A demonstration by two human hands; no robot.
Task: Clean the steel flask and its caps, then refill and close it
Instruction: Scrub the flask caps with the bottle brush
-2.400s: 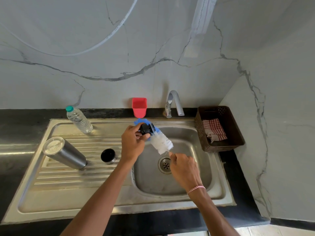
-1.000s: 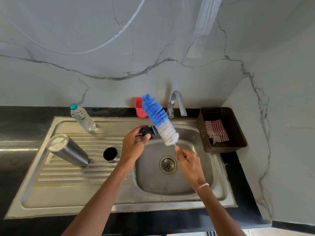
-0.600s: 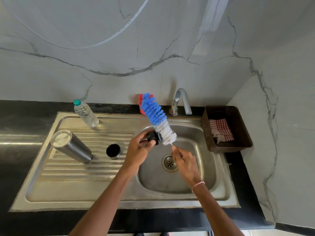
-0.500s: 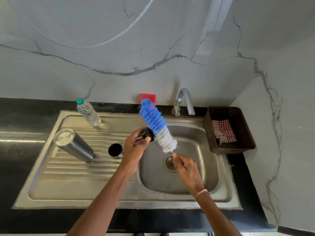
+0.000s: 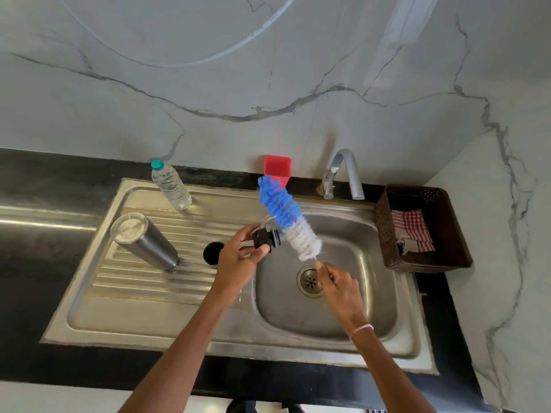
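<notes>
While your left hand (image 5: 238,260) curls thumb and fingers round the black inner cap (image 5: 266,240) above the ten o'clock edge of the sink (image 5: 268,350) basin, your right hand (image 5: 341,289) pinches the thin wire handle of the bottle brush (image 5: 287,220) over the drain (image 5: 310,281). The bristles, white low and blue high, slant up toward eleven o'clock, just beside the cap. The steel flask (image 5: 143,241) stands flat end up on the drainboard (image 5: 134,293), at nine o'clock from your left hand. The outer cap (image 5: 212,254) sits between them, open side up. A water bottle (image 5: 170,186) stands at twelve o'clock from the flask. At three o'clock of the sink, a basket (image 5: 447,263) holds a checked cloth (image 5: 411,231).
</notes>
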